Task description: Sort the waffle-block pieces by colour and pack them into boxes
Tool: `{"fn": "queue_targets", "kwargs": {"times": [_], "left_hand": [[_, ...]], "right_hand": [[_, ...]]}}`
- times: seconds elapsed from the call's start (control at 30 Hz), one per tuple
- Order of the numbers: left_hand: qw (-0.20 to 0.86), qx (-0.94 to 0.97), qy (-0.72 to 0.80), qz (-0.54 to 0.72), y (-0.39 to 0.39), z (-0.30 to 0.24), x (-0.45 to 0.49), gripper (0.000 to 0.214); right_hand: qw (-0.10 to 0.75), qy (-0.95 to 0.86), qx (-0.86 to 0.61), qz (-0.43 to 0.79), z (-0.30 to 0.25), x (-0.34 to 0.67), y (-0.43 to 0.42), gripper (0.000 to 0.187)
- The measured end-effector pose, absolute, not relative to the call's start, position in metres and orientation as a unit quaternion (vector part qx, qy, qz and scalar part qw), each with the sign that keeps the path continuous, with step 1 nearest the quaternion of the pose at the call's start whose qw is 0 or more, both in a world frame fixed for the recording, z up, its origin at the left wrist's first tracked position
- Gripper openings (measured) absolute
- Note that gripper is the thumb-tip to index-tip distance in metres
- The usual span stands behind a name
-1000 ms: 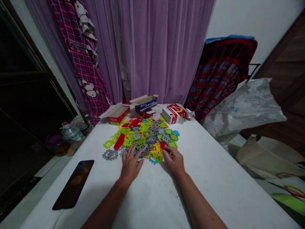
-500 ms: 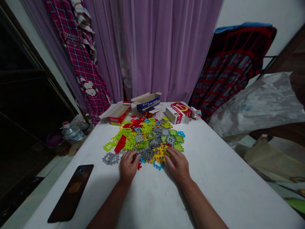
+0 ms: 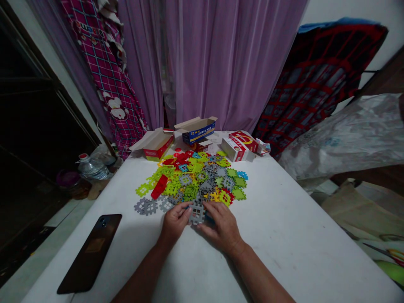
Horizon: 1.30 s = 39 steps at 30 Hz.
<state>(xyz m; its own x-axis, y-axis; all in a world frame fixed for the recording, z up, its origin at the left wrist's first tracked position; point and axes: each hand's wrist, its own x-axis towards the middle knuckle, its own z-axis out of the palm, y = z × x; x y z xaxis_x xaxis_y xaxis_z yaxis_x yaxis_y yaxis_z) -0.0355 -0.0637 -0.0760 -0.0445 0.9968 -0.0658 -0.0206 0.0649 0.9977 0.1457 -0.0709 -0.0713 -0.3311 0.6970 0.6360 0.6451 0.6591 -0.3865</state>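
Observation:
A square grey interlocking building piece point(image 3: 197, 214) with a window grid is tilted up at the near edge of a heap of toothed plastic pieces point(image 3: 189, 179). My left hand point(image 3: 174, 221) is closed, pinching its left side between thumb and fingers. On its right side, my right hand point(image 3: 223, 227) also grips it, with fingers at the upper corner and the thumb low. Part of a blue piece point(image 3: 208, 216) shows under my right fingers, mostly hidden. Lime, grey, red, yellow and blue pieces overlap just beyond my hands.
A dark phone point(image 3: 91, 252) lies at the left on the white table point(image 3: 277, 252). Along the back stand an opened red box point(image 3: 158, 145), a blue box point(image 3: 198, 131) and a red-and-white box point(image 3: 235, 149). A clear plastic bag point(image 3: 344, 143) bulges beyond the right edge.
Both hands have moved inward from the heap's near edge and now meet at the grey piece, which has been lifted and tilted. The view has shifted slightly.

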Motion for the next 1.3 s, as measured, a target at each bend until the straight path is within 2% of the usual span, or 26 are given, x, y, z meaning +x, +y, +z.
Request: {"fn": "queue_targets", "kwargs": {"times": [0.27,0.5,0.6,0.77,0.83,0.97,1.07,1.17,1.3], "left_hand": [[0.522,0.486,0.516,0.475,-0.065,-0.078,-0.033,0.054],[0.384,0.580,0.533,0.482,-0.068,-0.080,-0.042,0.042],[0.337,0.615,0.537,0.469,-0.068,-0.082,-0.044,0.039],[0.286,0.668,0.534,0.432,-0.070,-0.082,-0.045,0.036],[0.272,0.672,0.539,0.429,-0.070,-0.082,-0.047,0.036],[0.258,0.664,0.553,0.432,-0.066,-0.082,-0.052,0.038],[0.256,0.662,0.557,0.431,-0.064,-0.082,-0.053,0.039],[0.250,0.668,0.556,0.426,-0.064,-0.082,-0.053,0.040],[0.238,0.671,0.558,0.426,-0.062,-0.087,-0.054,0.041]], "right_hand": [[0.384,-0.815,-0.433,0.032,-0.071,0.145,-0.076,0.052],[0.392,-0.741,-0.544,-0.017,-0.082,0.199,-0.083,0.042],[0.341,-0.673,-0.654,-0.055,-0.087,0.241,-0.086,0.041],[0.199,-0.587,-0.782,-0.069,-0.088,0.267,-0.091,0.046],[0.188,-0.588,-0.785,-0.060,-0.088,0.265,-0.093,0.047],[0.225,-0.610,-0.759,-0.033,-0.092,0.271,-0.096,0.046],[0.228,-0.672,-0.705,0.006,-0.093,0.290,-0.092,0.058],[0.176,-0.735,-0.651,0.069,-0.086,0.310,-0.080,0.071],[0.100,-0.768,-0.618,0.137,-0.072,0.323,-0.059,0.073]]}}
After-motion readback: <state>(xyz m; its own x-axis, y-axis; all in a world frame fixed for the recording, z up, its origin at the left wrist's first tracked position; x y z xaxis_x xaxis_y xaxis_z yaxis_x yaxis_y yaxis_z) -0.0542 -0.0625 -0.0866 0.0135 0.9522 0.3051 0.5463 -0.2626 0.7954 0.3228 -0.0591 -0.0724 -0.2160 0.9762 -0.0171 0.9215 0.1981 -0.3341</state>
